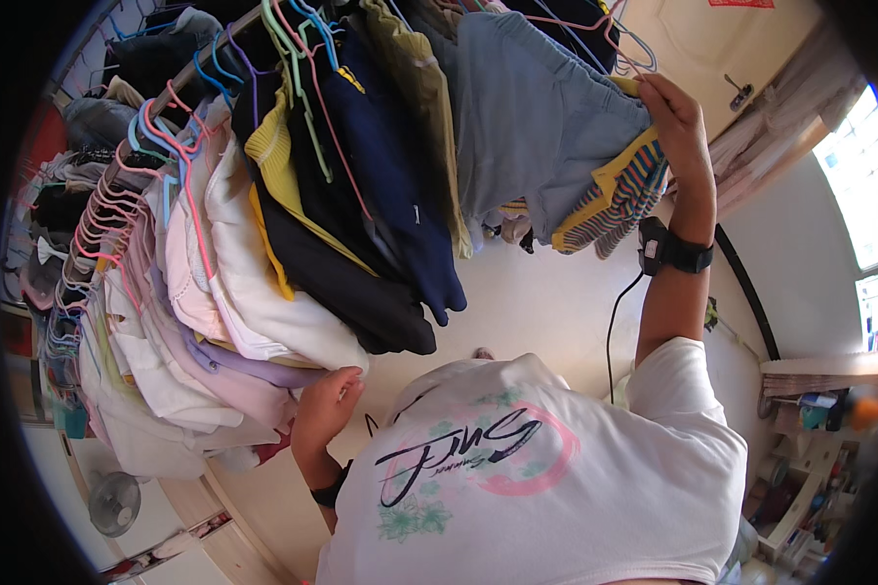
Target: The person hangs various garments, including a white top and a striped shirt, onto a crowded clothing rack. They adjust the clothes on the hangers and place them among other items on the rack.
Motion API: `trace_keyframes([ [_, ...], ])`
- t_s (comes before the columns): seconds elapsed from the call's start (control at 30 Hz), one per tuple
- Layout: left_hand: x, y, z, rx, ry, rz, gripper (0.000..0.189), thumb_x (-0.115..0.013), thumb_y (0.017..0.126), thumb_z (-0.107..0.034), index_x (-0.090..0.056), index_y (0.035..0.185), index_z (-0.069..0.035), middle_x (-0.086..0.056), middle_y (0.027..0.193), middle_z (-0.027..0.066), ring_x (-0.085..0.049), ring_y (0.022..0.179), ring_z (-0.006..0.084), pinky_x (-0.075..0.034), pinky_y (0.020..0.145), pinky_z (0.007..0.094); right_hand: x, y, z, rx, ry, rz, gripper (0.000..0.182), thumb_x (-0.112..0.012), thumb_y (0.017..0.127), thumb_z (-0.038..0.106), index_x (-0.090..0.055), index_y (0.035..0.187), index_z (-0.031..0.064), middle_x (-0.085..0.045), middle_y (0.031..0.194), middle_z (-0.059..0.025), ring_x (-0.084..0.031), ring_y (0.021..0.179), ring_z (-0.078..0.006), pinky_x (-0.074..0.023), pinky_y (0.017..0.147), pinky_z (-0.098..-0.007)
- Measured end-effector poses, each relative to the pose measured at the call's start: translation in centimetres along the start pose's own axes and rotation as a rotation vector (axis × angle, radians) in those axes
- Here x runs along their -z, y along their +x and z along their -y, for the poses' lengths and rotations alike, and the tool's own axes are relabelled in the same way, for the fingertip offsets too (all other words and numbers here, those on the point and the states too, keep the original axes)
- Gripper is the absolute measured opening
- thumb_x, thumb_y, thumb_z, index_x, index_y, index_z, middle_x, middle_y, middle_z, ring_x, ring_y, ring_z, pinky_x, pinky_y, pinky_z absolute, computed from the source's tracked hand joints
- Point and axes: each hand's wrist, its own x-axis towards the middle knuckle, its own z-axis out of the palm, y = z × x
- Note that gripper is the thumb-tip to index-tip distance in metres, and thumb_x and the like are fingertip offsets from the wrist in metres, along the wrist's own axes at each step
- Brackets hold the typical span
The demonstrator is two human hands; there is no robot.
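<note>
My right hand (674,121) is raised at the upper right, its fingers closed on the waistband end of light blue elastic-waist shorts (530,110). The pink wire hanger (618,36) reaches down to this hand. Behind the shorts hangs a yellow-trimmed, multicoloured striped garment (614,194). My left hand (329,402) is low at the centre left, fingers loosely curled and apart, with no object seen in it. It is close to the lower end of a white garment (271,292); whether they touch is unclear.
Many clothes hang on a metal rail (205,55) along the left. Navy trousers (399,175) hang beside a black garment (336,292). A cable (612,329) runs down from my right wrist device. There is a door (768,51) at upper right, a fan (114,503) at lower left.
</note>
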Motion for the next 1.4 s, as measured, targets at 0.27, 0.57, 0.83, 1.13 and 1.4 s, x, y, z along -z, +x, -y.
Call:
trace_keyframes([
  [0.27, -0.8, 0.9, -0.7, -0.091, -0.042, -0.011, 0.028, -0.068, 0.094, -0.018, -0.069, 0.117, -0.002, -0.074, 0.099, 0.0181, -0.072, 0.086, 0.0326, -0.057, 0.077, 0.037, -3.2, -1.7, 1.3, -0.119, 0.204, 0.032, 0.022, -0.062, 0.104, 0.016, -0.07, 0.113, -0.0025, -0.066, 0.093, 0.0021, -0.057, 0.088, -0.0057, -0.0479, 0.08, -0.0224],
  [0.57, 0.4, 2.0, -5.1, -0.236, 0.04, -0.132, 0.02, -0.069, 0.094, -0.014, -0.07, 0.11, -0.002, -0.073, 0.095, 0.0178, -0.071, 0.082, 0.0329, -0.057, 0.071, 0.0376, -5.8, -2.7, 4.2, -0.126, 0.215, 0.114, 0.019, -0.062, 0.103, 0.016, -0.067, 0.104, -0.0025, -0.063, 0.087, 0.0002, -0.054, 0.084, -0.0079, -0.0468, 0.076, -0.0245],
  [0.83, -1.9, 9.5, -13.4, -0.459, -0.536, 0.005, 0.036, -0.064, 0.098, -0.001, -0.061, 0.135, 0.0, -0.068, 0.125, 0.0122, -0.067, 0.111, 0.0165, -0.055, 0.09, 0.0285, -10.2, -9.2, 5.9, -0.156, 0.258, 0.022, 0.014, -0.06, 0.102, 0.011, -0.063, 0.098, -0.0017, -0.055, 0.082, 0.0009, -0.048, 0.078, -0.007, -0.0417, 0.07, -0.0236],
  [1.13, -7.9, 11.9, -18.0, -0.648, -0.303, 0.019, 0.02, -0.072, 0.093, -0.011, -0.059, 0.103, -0.001, -0.067, 0.076, 0.0161, -0.069, 0.067, 0.0322, -0.052, 0.061, 0.0355, -15.6, -18.2, 6.1, -0.188, 0.48, -0.213, 0.009, -0.055, 0.105, 0.009, -0.06, 0.108, 0.0012, -0.056, 0.086, 0.0018, -0.047, 0.076, -0.0057, -0.0416, 0.068, -0.0226],
  [1.4, -8.8, 10.6, -19.3, -0.896, 0.238, 0.321, 0.009, -0.06, 0.092, -0.011, -0.065, 0.099, -0.006, -0.065, 0.07, 0.0155, -0.067, 0.063, 0.0359, -0.053, 0.057, 0.045, -16.0, -19.1, 1.6, -0.568, 0.762, 0.094, 0.012, -0.061, 0.104, 0.013, -0.06, 0.097, 0.0036, -0.056, 0.083, 0.0041, -0.047, 0.075, -0.0048, -0.0404, 0.067, -0.0223],
])
